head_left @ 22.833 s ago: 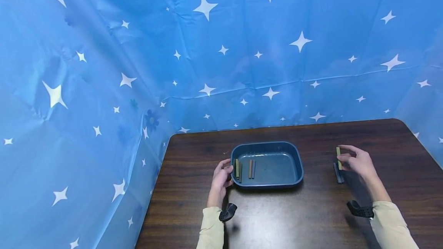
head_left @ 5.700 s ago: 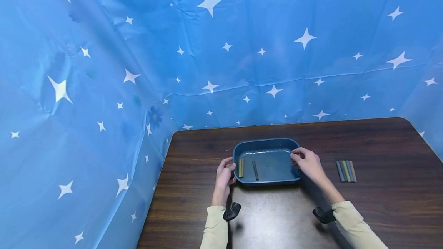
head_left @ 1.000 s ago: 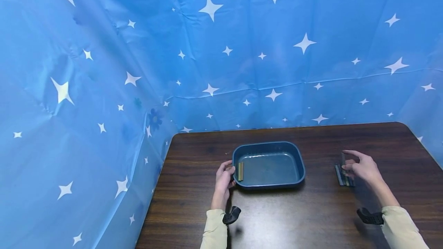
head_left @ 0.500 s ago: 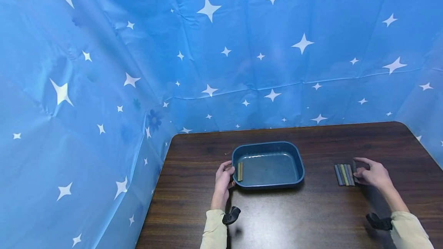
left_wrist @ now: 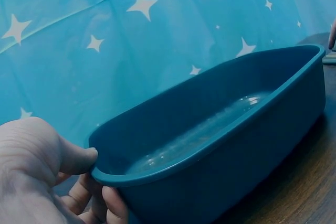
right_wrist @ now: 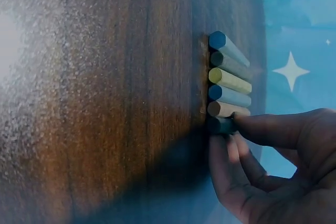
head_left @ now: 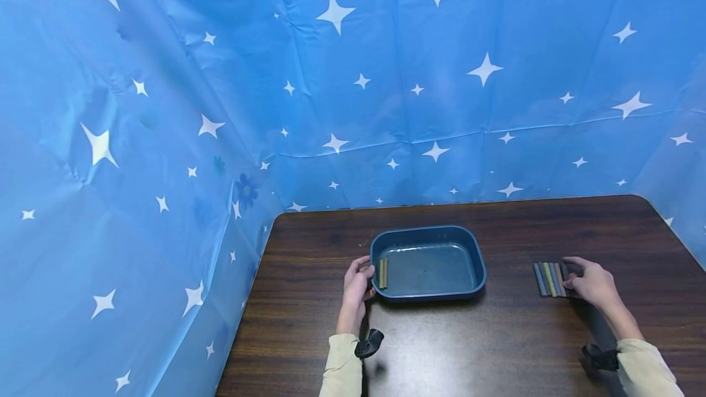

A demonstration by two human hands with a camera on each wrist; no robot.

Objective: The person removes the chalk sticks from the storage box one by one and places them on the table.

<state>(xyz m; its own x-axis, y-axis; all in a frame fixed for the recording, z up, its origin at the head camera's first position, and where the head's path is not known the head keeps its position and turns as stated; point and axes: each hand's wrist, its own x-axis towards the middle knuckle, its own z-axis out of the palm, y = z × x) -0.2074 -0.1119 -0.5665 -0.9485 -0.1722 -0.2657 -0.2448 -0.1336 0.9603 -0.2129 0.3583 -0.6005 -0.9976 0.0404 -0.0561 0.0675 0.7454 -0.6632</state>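
My left hand [head_left: 355, 290] grips the left end of a dark blue plastic basin [head_left: 430, 296], thumb over the rim and fingers against the outer wall. Inside it, two chalk sticks, one yellowish [head_left: 381, 274] and one brownish [head_left: 385, 274], lie side by side by the left wall. To the right, my right hand [head_left: 595, 283] pinches a dark green chalk stick [right_wrist: 221, 125] between thumb and fingers, at the right end of a row on the table. A tan stick [right_wrist: 227, 109] lies beside it, followed by blue [right_wrist: 231, 96], yellow [right_wrist: 231, 80], grey [right_wrist: 231, 65] and another blue [right_wrist: 228, 47].
A dark wood-grain table [head_left: 430, 354] carries everything. Blue sheeting with white stars [head_left: 353, 109] rises behind its back edge and on the left. Bare tabletop shows between the basin and the row.
Earlier several more sticks lay in the basin; the row on the right has grown. Over the last second my right hand brought the dark stick across to the row's right end. Left hand stays put.
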